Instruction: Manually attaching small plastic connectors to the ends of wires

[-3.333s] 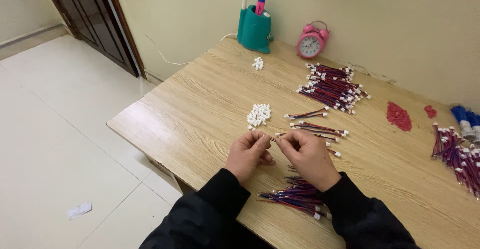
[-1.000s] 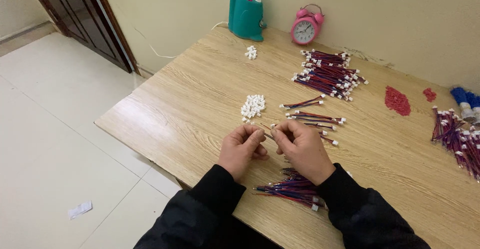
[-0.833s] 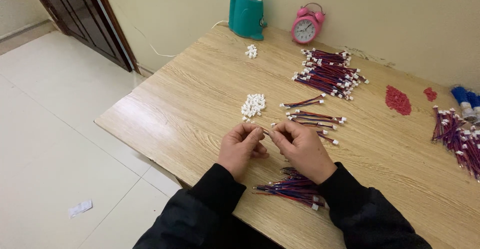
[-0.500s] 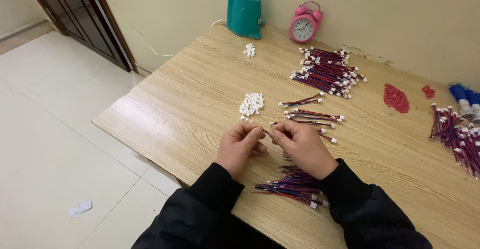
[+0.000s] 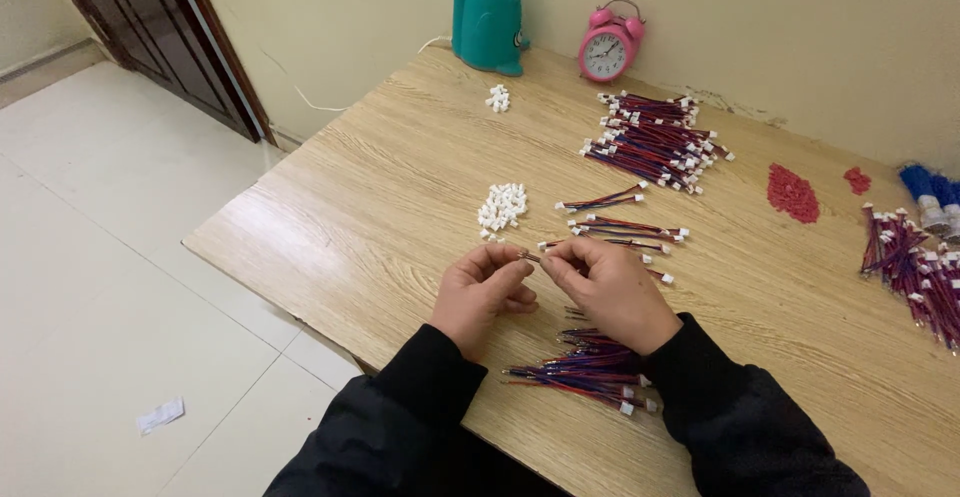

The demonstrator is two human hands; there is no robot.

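Note:
My left hand (image 5: 482, 292) and my right hand (image 5: 608, 287) meet over the wooden table (image 5: 390, 187), fingertips pinched together on a thin red and blue wire (image 5: 532, 256) between them. A small white connector seems to sit in the left fingertips, but it is too small to be sure. Just beyond the hands lies a pile of white connectors (image 5: 503, 207). A few finished wires with white ends (image 5: 625, 227) lie to the right of that pile. A bundle of red and blue wires (image 5: 585, 367) rests under my right forearm.
A big heap of wires (image 5: 655, 142) lies at the back, another heap (image 5: 915, 272) at the right edge. A teal pen holder (image 5: 487, 22) and pink alarm clock (image 5: 610, 49) stand by the wall. Red bits (image 5: 792, 192) and a small connector cluster (image 5: 497, 99) lie on the table.
The hands stay pinched together on the wire at the same spot. Only the camera view has shifted slightly.

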